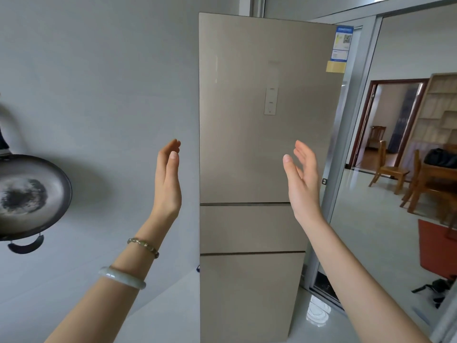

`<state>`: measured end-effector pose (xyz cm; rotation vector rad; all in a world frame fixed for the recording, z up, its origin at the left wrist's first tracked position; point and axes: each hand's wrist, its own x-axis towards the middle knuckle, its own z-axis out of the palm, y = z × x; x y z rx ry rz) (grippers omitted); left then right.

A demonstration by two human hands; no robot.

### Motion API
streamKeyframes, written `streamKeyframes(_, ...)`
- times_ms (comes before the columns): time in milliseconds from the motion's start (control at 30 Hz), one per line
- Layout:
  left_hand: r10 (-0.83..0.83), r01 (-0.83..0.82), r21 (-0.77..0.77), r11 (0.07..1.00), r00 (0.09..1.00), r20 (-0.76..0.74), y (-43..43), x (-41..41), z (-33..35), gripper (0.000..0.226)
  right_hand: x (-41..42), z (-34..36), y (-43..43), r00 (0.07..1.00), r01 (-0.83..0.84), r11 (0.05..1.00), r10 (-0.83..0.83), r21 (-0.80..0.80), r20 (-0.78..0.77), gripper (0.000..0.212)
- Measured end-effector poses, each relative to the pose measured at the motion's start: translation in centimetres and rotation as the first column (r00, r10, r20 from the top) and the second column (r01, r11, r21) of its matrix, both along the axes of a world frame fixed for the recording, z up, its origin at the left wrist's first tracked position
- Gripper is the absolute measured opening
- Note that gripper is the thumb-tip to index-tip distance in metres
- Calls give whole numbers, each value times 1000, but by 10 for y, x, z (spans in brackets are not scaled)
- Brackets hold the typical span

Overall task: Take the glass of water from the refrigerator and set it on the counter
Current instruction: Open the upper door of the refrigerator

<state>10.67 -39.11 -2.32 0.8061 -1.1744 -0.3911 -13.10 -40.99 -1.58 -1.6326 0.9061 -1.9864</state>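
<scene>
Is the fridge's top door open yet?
No, the top door sits flush and closed, and both the left hand and right hand hover empty before it.

The fridge (259,144) stands straight ahead, behind both raised hands, left hand (168,181) before its left edge, right hand (303,181) before its door. A wok (29,196) lies far left of the left hand; chairs (388,167) stand beyond a doorway, right of the right hand.

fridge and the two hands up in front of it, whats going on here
A person stands facing a tall beige refrigerator with all of its doors shut. The left hand and the right hand are raised in front of it, open, palms facing each other, holding nothing and touching nothing. No glass of water shows, so fetching it has not begun. A dark wok hangs at the left edge.
</scene>
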Motion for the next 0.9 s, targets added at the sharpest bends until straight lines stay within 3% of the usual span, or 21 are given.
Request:
streamKeyframes(533, 64, -64, -24, 998, 998, -3, -169, 40, 8, 48, 35, 12, -182, 999, -31, 999, 32, -31, 11, 37)
streamKeyframes(900, -57, 54, -91, 994, 998, -27, -295, 85, 29, 39, 78, 28, -280, 998, 53, 994, -48, -95, 49, 38)
